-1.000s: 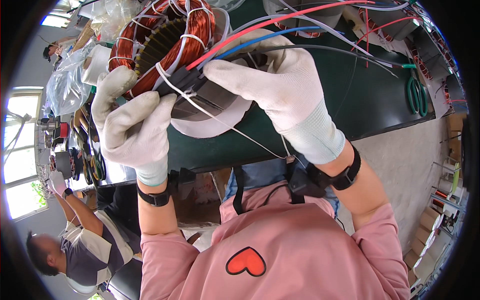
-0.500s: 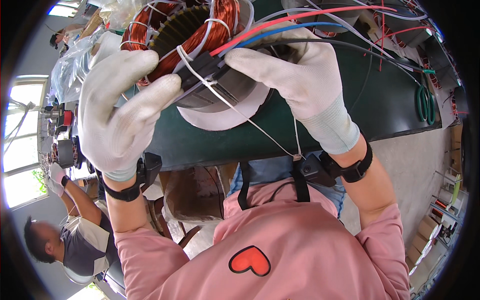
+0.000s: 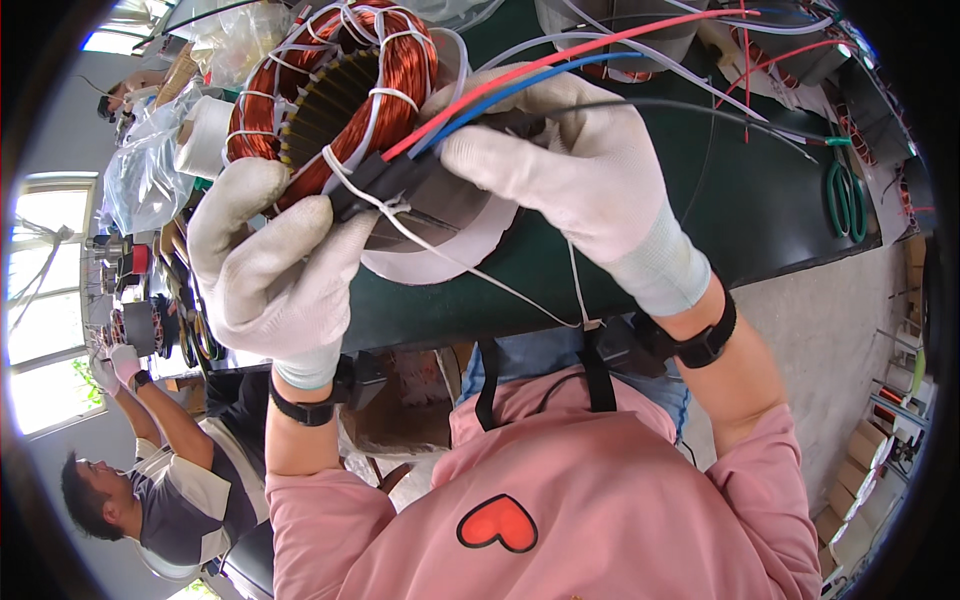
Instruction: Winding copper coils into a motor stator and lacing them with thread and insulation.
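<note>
The wearer's pink shirt (image 3: 600, 490), bearing a red heart, is nearest. The left hand (image 3: 280, 260), white-gloved, has its fingers curled, the tips bunched at the left end of black sleeving (image 3: 375, 188); whether they pinch it cannot be told. The right hand (image 3: 570, 170), likewise gloved, has thumb and forefinger either side of the roots of a red lead (image 3: 560, 50) and a blue lead (image 3: 520, 85); the pressure there cannot be determined. A white cord (image 3: 440, 245) loops over the sleeving and runs down toward the wearer. The copper-wound stator (image 3: 405, 90) is tilted between and beyond the hands, over the green table (image 3: 780, 200). A black lead (image 3: 690, 105) extends right, toward green-handled scissors (image 3: 846, 200). At left, beyond the stator, are a white roll (image 3: 203, 135) and clear plastic bags (image 3: 150, 190); a seated co-worker (image 3: 190, 490) and a bright window (image 3: 50, 290) are well apart.
</note>
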A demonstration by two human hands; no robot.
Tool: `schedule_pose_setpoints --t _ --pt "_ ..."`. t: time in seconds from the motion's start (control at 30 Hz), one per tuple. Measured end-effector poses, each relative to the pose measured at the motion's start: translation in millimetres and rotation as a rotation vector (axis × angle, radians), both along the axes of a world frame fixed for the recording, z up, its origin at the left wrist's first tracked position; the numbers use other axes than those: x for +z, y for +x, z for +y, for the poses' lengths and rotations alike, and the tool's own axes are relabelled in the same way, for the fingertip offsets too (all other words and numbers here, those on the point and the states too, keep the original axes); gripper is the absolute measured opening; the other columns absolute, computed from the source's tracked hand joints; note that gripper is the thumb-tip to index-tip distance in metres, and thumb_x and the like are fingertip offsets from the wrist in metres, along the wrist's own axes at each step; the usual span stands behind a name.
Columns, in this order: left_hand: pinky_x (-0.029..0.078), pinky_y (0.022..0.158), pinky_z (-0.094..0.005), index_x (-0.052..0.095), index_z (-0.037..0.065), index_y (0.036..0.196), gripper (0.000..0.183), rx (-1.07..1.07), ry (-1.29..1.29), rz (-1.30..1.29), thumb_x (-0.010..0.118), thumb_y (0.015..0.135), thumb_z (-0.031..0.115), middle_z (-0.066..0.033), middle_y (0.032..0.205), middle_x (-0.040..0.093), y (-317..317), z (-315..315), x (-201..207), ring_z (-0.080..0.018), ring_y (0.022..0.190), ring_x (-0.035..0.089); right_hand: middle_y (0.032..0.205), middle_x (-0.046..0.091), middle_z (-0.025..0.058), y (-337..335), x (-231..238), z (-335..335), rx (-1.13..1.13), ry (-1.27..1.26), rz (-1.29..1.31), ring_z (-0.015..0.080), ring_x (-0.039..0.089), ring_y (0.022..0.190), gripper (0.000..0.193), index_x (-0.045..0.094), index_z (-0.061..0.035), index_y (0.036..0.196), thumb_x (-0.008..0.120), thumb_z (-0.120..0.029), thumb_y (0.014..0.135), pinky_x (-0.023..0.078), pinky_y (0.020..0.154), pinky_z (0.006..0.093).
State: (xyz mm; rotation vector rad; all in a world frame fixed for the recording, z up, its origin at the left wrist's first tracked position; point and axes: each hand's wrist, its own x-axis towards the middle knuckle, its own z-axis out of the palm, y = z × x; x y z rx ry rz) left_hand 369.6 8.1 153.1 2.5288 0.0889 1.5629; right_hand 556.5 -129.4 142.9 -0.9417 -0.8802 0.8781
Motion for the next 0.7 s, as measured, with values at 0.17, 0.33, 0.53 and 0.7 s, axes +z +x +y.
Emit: schedule_pose_setpoints --t 0.17,0.33,0.53,0.7 --pt "0.052 0.089 -0.0326 0.072 0.010 0.091 0.041 -0.010 -0.026 -0.008 0.092 0.057 0.000 -0.0129 0.117 0.061 4 -3 -5 -0.0258 0.105 0.063 0.100 0.074 0.0108 -9 8 5 -0.121 -0.109 0.098 0.0147 0.070 0.093 0.020 0.071 0.0043 0.107 0.075 -0.002 0.088 0.056 0.083 0.0254" --pt "0.051 0.090 -0.0351 0.075 0.011 0.091 0.034 0.059 -0.055 0.004 0.091 0.061 0.003 -0.0114 0.120 0.058 1 -4 -6 -0.0259 0.108 0.060 0.094 0.074 0.0087 -8 -1 11 -0.153 -0.113 0.079 0.0125 0.070 0.085 0.014 0.074 0.0028 0.099 0.076 -0.002 0.086 0.057 0.078 0.0242" --pt "0.049 0.088 -0.0335 0.079 0.011 0.088 0.033 0.019 -0.070 -0.019 0.091 0.058 0.006 -0.0094 0.116 0.057 3 0 -3 -0.0238 0.107 0.058 0.086 0.073 0.0057 -9 -13 14 -0.365 0.146 -0.545 0.0082 0.067 0.073 0.017 0.075 0.0017 0.097 0.080 -0.009 0.085 0.052 0.066 0.0209" --pt "0.046 0.084 -0.0324 0.079 0.014 0.084 0.032 0.166 -0.025 0.102 0.092 0.055 0.011 -0.0080 0.109 0.056 7 -4 8 -0.0208 0.098 0.056 0.084 0.073 0.0057 -1 -4 18 -0.366 0.226 -0.531 0.0068 0.065 0.068 0.019 0.074 0.0021 0.098 0.080 -0.009 0.084 0.050 0.062 0.0188"
